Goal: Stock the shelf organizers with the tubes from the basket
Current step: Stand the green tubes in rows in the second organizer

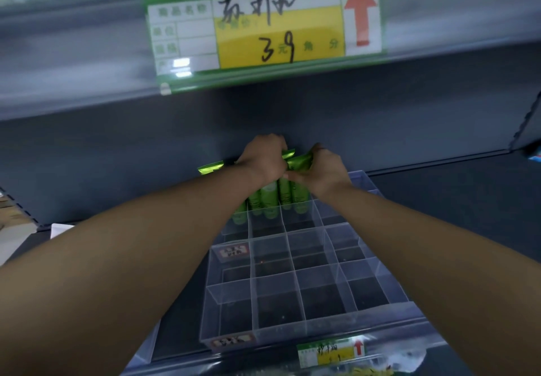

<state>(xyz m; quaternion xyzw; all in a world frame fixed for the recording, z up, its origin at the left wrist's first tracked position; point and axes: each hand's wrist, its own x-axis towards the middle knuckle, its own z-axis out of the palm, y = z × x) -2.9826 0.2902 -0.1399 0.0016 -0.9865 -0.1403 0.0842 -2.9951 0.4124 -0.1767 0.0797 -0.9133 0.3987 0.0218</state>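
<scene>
Several green tubes [270, 200] stand upright in the back row of a clear plastic organizer [295, 287] on the dark shelf. My left hand [263, 160] grips their crimped tops from the left. My right hand [317, 170] pinches the top of the rightmost tubes from the other side. One green crimped end [210, 168] sticks out left of my left wrist. The organizer's middle and front compartments hold nothing. The basket is out of view.
The shelf above [87, 53] hangs low over my hands and carries a green and yellow price tag [263, 27] with a red arrow. A smaller price tag [330, 352] sits on the front rail. A white object [60, 229] lies at the left.
</scene>
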